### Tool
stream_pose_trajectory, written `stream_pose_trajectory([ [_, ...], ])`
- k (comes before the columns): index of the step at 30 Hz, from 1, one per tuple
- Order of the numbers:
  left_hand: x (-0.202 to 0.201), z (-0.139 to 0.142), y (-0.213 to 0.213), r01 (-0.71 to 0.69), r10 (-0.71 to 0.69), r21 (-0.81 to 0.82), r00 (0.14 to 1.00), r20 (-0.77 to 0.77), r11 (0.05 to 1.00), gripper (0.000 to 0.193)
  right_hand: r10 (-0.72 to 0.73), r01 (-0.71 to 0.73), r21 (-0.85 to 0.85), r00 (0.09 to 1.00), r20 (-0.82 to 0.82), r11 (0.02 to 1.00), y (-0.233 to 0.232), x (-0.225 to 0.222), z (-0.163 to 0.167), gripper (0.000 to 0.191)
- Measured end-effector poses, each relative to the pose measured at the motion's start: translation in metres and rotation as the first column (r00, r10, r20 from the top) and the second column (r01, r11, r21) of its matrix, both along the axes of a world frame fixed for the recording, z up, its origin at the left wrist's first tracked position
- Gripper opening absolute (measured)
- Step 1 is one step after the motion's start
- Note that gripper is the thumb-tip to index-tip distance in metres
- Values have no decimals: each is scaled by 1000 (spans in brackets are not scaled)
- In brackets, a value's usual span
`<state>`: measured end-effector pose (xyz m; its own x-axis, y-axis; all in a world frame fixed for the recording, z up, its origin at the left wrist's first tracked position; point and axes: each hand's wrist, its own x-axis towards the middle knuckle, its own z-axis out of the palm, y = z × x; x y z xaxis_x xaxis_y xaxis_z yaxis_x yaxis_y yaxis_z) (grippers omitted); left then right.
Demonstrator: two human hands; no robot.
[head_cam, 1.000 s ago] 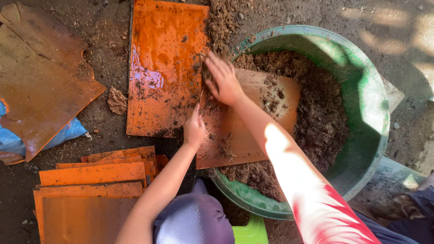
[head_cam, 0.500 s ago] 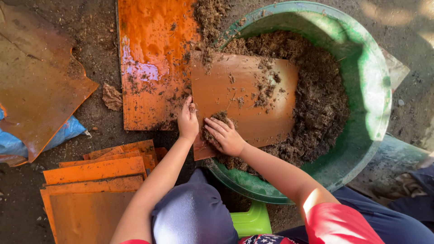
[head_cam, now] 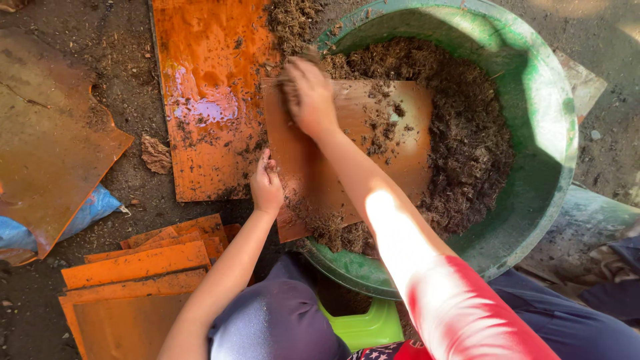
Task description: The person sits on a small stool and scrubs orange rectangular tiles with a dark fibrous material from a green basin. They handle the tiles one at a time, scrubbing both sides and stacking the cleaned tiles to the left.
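Ground (head_cam: 127, 193): dark, packed earth strewn with fibre crumbs. Stacked orange boards (head_cam: 133, 273) lie lower left; a rusty sheet (head_cam: 47, 160) rests over a blue bag (head_cam: 93, 207) at far left. Sunlight falls from upper right; a green stool (head_cam: 360, 327) stands below.

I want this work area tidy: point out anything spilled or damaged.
Brown fibrous material has spilled outside the green basin, onto the large orange sheet and the ground. The brown sheet at far left has ragged, torn-looking edges. A loose clump lies on the dirt.
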<state>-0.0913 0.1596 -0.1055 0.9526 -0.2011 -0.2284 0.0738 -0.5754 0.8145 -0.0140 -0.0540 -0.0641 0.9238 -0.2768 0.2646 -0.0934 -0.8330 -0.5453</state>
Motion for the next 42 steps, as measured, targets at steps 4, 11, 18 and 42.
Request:
stream_pose_trajectory([
  [4,-1,-4,1,41,-27,-55,972,232,998,45,-494,504,0,847,-199,864,-82,-85,-17,32],
  [11,0,-15,5,18,-19,12,998,56,1000,49,-631,707,130,687,-361,695,-53,-79,-32,50],
  [18,-6,-21,16,3,0,-28,995,102,1000,45,-130,129,17,983,130,991,22,-33,-21,35],
  [42,6,-7,5,-235,148,-500,967,-208,834,62,450,-460,36,880,153,887,65,-168,-9,45],
])
